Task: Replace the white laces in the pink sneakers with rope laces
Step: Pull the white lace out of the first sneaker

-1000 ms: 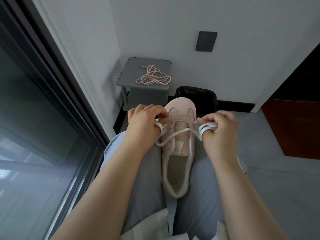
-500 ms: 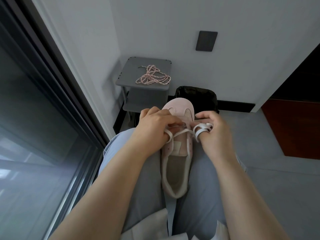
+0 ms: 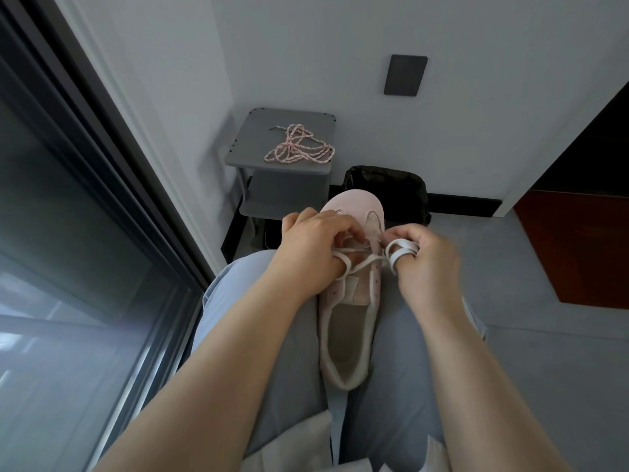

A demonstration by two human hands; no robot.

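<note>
1. We curl the fingers of our left hand (image 3: 313, 247) together over the lacing area of the pink sneaker (image 3: 347, 335), where the fingertips pinch the white lace (image 3: 402, 249).
2. A strand of the lace loops round the edge of the left hand.
3. We curl the fingers of our right hand (image 3: 422, 260) just beside the sneaker's right side. The lace is wound round one finger, and the thumb and fingertip pinch close together.
4. The sneaker lies on our lap (image 3: 401, 335), between the thighs, sole down.
5. Its long axis runs away from our body: toe toward the wall, heel opening toward us.
6. The rope laces (image 3: 299, 149) lie in a loose heap on the grey side table (image 3: 252, 158), well apart from the sneaker.
</note>
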